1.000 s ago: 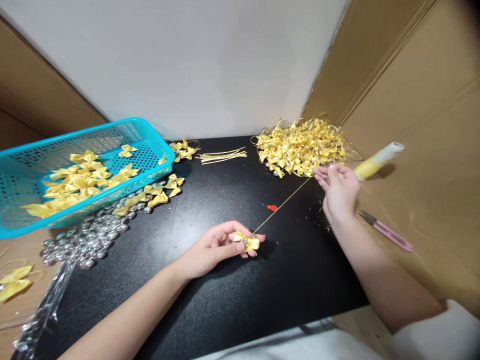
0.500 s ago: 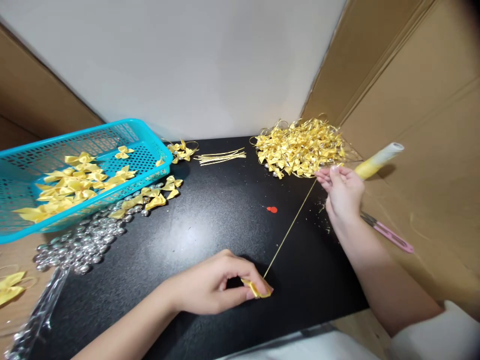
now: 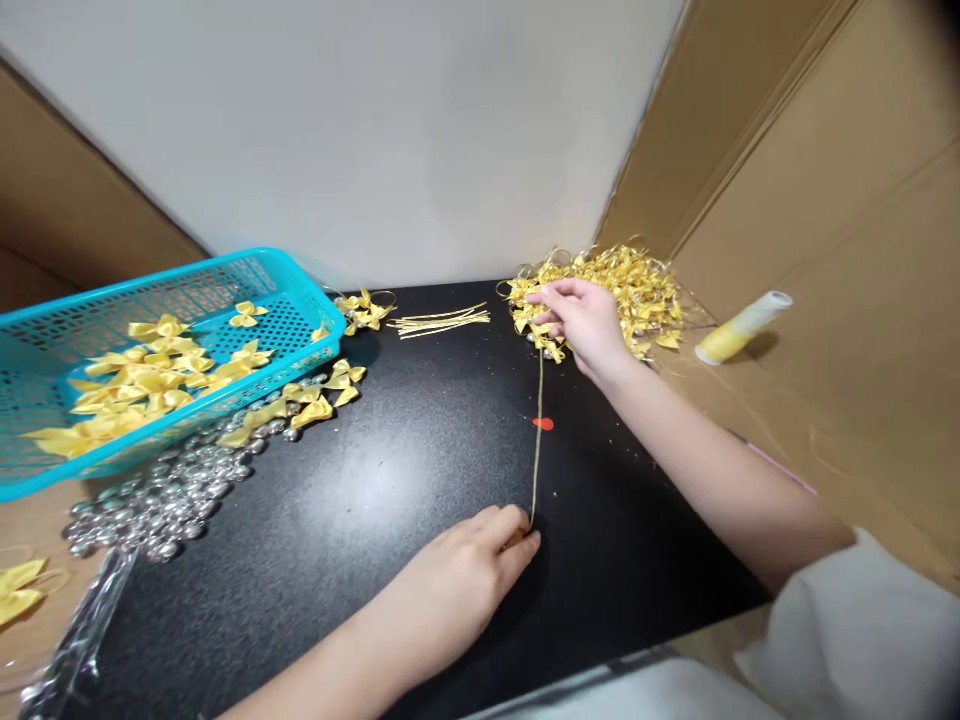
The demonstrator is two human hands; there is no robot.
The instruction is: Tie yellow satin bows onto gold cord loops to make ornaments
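Note:
Near the front of the black table, my left hand [image 3: 476, 570] is closed in a pinch; only a sliver of the yellow ribbon bow in it shows between the fingers. A thin gold cord [image 3: 537, 450] runs up from that pinch, almost straight away from me. Its far end goes to the bent, pinched fingers of my right hand [image 3: 592, 325], where it blends with the yellow behind. My right hand is in front of a heap of yellow bows with gold loops and silver beads [image 3: 637, 280]. The cord crosses a small red piece [image 3: 544, 424].
On the left, a blue basket [image 3: 300, 290] holds loose yellow bows. Silver beads [image 3: 165, 500] and more bows [image 3: 311, 410] lie beside it. Cut gold cords [image 3: 442, 320] lie at the back. A yellow-white tube [image 3: 742, 328] is at right; a pink-handled tool [image 3: 780, 468] is partly behind my forearm.
My right hand has moved left and away from me, swinging the cord from a slant to nearly straight ahead. My left hand has turned over the bow, now mostly hidden.

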